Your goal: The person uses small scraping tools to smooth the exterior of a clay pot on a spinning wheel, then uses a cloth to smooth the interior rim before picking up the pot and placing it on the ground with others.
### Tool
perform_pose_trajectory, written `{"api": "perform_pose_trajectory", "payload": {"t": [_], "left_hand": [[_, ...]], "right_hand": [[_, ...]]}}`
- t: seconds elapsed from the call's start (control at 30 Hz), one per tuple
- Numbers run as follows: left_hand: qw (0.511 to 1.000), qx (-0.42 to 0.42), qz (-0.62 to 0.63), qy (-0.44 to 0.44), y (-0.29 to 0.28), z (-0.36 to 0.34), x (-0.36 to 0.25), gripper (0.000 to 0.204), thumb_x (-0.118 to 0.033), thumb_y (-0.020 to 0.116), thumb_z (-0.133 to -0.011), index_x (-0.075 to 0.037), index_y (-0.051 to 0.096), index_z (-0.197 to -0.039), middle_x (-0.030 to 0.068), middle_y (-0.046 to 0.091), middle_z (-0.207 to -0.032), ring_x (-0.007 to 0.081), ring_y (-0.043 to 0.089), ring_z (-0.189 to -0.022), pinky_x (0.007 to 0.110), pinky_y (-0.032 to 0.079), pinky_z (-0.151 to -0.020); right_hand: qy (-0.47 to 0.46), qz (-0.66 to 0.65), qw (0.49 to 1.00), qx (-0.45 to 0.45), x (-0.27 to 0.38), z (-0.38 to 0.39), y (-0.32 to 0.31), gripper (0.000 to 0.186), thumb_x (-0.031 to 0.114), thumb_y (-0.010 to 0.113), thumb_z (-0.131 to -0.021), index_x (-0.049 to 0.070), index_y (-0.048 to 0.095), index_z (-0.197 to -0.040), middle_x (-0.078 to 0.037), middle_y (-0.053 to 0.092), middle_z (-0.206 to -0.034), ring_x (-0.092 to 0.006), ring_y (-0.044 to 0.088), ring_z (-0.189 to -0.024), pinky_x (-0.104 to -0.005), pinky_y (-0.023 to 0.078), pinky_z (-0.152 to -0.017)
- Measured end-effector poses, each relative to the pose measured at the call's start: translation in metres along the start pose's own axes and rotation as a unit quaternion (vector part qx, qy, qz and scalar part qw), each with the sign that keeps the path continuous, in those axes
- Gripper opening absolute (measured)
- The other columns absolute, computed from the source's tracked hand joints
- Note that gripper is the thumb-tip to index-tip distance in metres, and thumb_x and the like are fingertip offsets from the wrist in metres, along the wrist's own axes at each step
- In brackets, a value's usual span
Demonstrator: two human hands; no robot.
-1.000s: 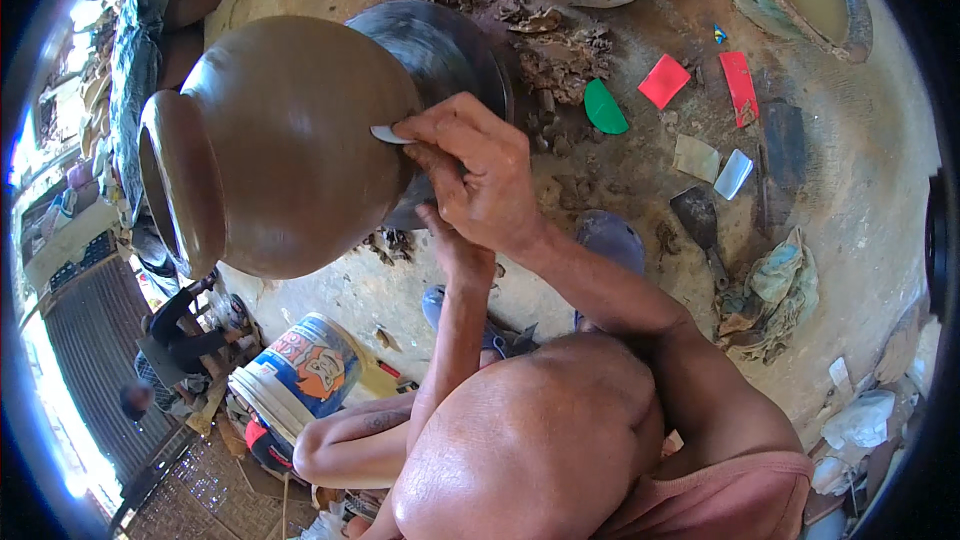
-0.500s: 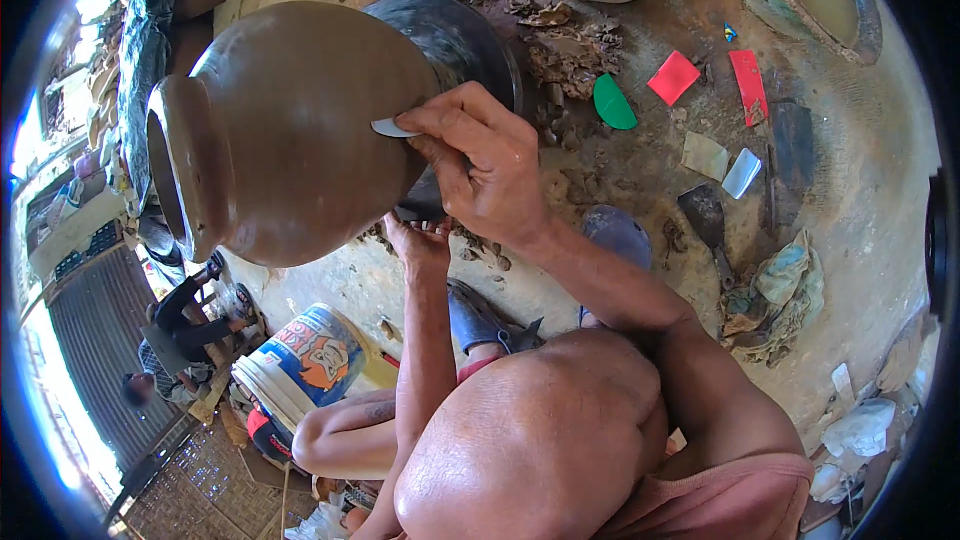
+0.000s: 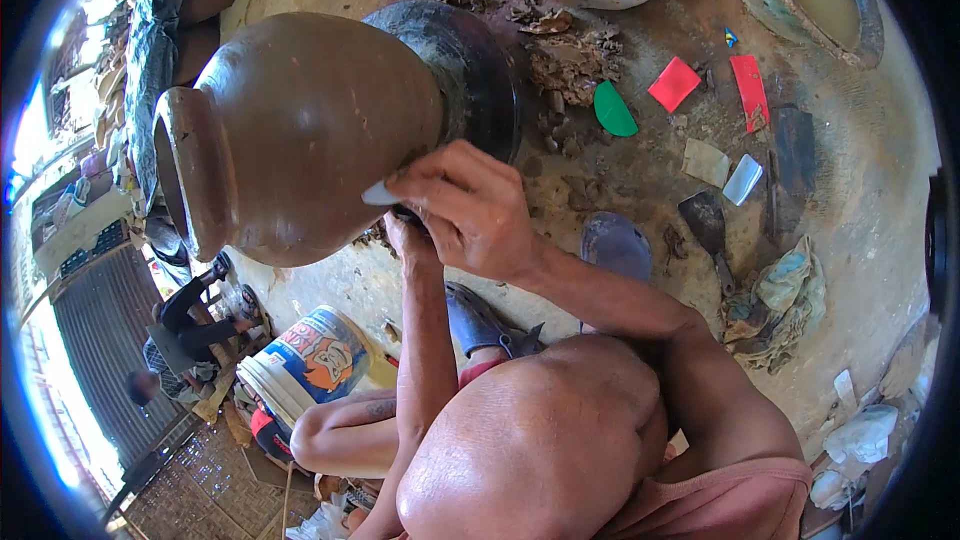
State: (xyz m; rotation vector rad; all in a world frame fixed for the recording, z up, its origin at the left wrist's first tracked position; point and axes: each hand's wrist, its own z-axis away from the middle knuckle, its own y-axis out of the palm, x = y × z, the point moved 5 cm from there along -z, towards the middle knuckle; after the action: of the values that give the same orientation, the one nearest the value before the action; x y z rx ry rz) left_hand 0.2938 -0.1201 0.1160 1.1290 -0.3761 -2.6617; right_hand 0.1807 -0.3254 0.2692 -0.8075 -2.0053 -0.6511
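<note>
Brown clay forms the large round pot at the far left, its mouth toward the left, its other end at a dark round stand. The right hand pinches a small white scraper in its fingertips, at the pot's near right side. The left hand is just beside it, partly hidden; whether it grips anything I cannot tell. Farther right lie clay scraps and a green half-disc.
</note>
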Motion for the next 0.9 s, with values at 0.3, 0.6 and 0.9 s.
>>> {"api": "perform_pose_trajectory", "payload": {"t": [0.3,0.6,0.9], "left_hand": [[0.986,-0.125,-0.086,0.068,-0.023,-0.007,-0.018,0.062,-0.057,0.044,-0.107,-0.012,0.047,-0.149,0.0097,0.054,-0.149,0.0322,0.057,-0.132,0.051,0.053,-0.105],[0.989,-0.126,-0.035,0.073,-0.001,0.007,0.008,0.058,-0.052,0.043,-0.109,-0.014,0.043,-0.153,0.0094,0.051,-0.152,0.031,0.053,-0.136,0.051,0.046,-0.111],[0.991,-0.089,-0.069,0.071,-0.007,0.004,0.019,0.073,-0.064,0.05,-0.102,-0.018,0.036,-0.157,0.01,0.043,-0.158,0.0344,0.054,-0.135,0.053,0.048,-0.108]], "right_hand": [[-0.046,0.093,0.994,-0.029,-0.027,-0.114,-0.007,0.025,-0.006,0.075,-0.08,0.004,0.077,-0.103,-0.013,0.072,-0.096,-0.0294,0.072,-0.084,-0.0363,0.057,-0.07],[-0.051,0.081,0.995,0.009,-0.012,-0.079,-0.005,0.02,0.003,0.075,-0.079,0.003,0.076,-0.099,-0.011,0.067,-0.09,-0.031,0.068,-0.086,-0.0416,0.056,-0.073],[-0.08,0.113,0.99,-0.031,-0.009,-0.07,-0.021,0.02,-0.001,0.077,-0.082,0.005,0.078,-0.101,-0.013,0.072,-0.091,-0.03,0.071,-0.08,-0.0383,0.057,-0.067]]}}
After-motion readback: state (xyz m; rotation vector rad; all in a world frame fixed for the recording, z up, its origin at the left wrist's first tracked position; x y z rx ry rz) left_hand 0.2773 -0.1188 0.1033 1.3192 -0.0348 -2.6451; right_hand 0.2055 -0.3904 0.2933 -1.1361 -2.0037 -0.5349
